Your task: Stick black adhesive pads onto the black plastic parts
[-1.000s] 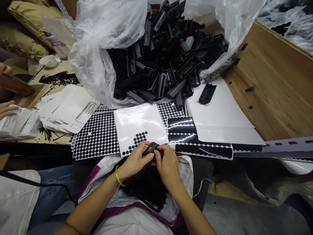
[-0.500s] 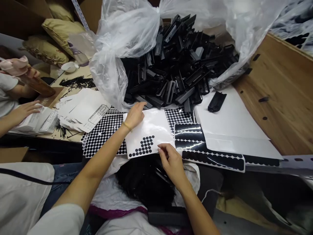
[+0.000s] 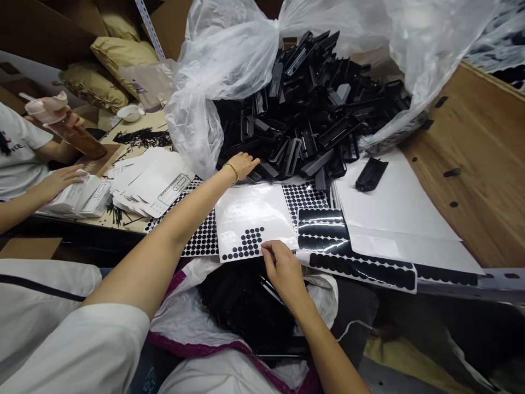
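Note:
My left hand (image 3: 243,164), with a gold bangle on the wrist, reaches into the near edge of a heap of black plastic parts (image 3: 311,109) spilling from a clear plastic bag (image 3: 213,76); its fingers curl among the parts. My right hand (image 3: 281,268) rests at the near edge of a white sticker sheet (image 3: 252,216) that carries a patch of black round dots, thumb and fingertips pinched at the sheet's corner. Below it a bag on my lap holds dark finished parts (image 3: 241,306).
More dot sheets (image 3: 197,241) and glossy black strip sheets (image 3: 328,224) lie beside white backing paper (image 3: 394,202) with one loose black part (image 3: 371,174). A wooden board (image 3: 479,180) lies right. At left, another person's hand (image 3: 61,178) holds printed cards beside a card pile (image 3: 151,178).
Both hands held one black part together over my lap. The left hand then stretched forward to the heap, while the right hand went to the dot sheet's edge. The camera tilted.

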`<state>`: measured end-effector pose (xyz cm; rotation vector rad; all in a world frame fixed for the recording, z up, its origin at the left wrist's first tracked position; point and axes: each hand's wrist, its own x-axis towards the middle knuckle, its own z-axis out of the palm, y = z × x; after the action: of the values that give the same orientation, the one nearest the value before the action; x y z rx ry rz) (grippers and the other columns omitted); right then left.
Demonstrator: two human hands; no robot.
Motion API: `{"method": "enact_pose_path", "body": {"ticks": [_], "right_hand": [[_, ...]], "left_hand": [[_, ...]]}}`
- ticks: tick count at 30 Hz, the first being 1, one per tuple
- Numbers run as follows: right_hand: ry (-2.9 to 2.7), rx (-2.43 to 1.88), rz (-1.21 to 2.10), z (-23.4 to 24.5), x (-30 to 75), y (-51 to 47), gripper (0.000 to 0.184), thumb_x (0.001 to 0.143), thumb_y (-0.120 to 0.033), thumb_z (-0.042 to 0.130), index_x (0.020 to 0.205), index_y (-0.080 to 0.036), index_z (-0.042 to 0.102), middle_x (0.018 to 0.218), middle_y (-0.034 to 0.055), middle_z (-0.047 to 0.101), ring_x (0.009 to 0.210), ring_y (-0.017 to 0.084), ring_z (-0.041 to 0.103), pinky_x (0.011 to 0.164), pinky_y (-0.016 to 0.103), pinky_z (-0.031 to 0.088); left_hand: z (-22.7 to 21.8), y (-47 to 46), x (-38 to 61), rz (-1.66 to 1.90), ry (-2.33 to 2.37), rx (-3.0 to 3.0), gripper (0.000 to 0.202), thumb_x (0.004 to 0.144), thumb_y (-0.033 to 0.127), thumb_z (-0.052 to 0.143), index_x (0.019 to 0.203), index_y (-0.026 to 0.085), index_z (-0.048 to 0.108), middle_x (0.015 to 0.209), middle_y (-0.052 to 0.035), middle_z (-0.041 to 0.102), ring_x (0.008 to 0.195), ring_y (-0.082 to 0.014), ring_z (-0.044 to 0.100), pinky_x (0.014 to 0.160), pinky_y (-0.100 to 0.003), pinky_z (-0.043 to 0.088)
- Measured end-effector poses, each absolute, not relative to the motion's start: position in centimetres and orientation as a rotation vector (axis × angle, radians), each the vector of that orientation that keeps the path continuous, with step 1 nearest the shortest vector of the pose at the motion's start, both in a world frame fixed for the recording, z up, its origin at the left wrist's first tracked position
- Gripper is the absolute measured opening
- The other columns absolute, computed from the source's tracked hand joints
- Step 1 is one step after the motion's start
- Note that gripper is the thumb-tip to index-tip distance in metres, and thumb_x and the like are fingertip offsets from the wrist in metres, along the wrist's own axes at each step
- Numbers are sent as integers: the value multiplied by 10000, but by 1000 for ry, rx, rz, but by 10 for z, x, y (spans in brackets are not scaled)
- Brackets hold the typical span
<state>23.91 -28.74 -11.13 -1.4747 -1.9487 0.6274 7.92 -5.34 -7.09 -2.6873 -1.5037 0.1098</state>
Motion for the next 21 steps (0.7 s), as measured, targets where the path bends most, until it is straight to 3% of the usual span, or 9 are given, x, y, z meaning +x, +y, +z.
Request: {"method": "enact_pose_path", "body": {"ticks": [6,9,12,15,17,19,21], "right_hand": [[-2136,-1596,482,-117,229,-289,120,887,-203,425,845,-210,537,794,47,617,776,197,577,566,272,411],[-2173,-1652,456,-121,227,-287,105,883,-204,445,819,-208,528,784,47,605,765,197,571,549,266,389],[-2182,-1654,521,-121,229,-282,101,870,-212,472,778,-213,516,768,38,603,742,191,568,534,261,366],[-2149,-1596,684,-118,236,-276,95,835,-198,498,743,-217,508,726,17,593,702,176,557,537,254,352],[-2042,-1532,849,-115,241,-275,104,820,-203,502,717,-216,505,676,-2,567,643,157,529,542,250,351],[-1809,-1464,1043,-111,245,-277,126,823,-245,500,701,-212,499,627,-20,524,573,132,480,534,244,353],[-1514,-1397,1197,-107,247,-283,157,833,-307,499,711,-208,487,606,-34,487,530,112,435,511,234,346]], "left_hand": [[-57,-77,73,43,-1401,-2582,282,796,69,424,1002,48,614,1106,-210,560,1091,-314,463,918,-438,294],[-54,-97,69,-66,-1389,-2523,233,785,116,517,993,60,605,1037,-193,579,1026,-311,499,887,-425,318],[-54,-124,68,-294,-1592,-2536,205,736,247,659,871,102,608,831,-128,607,857,-280,555,781,-375,367],[-57,-162,71,-743,-1962,-2636,302,740,429,645,650,164,534,581,-14,512,593,-177,508,602,-293,355],[-63,-190,75,-1196,-2176,-2740,412,830,491,491,561,182,444,512,23,431,500,-122,431,515,-254,315],[-72,-219,82,-1696,-2480,-2728,437,830,546,447,589,181,441,516,37,420,476,-101,418,475,-231,310],[-82,-244,90,-2137,-2844,-2600,400,784,566,514,713,172,510,593,28,499,526,-102,490,497,-217,361]]}}
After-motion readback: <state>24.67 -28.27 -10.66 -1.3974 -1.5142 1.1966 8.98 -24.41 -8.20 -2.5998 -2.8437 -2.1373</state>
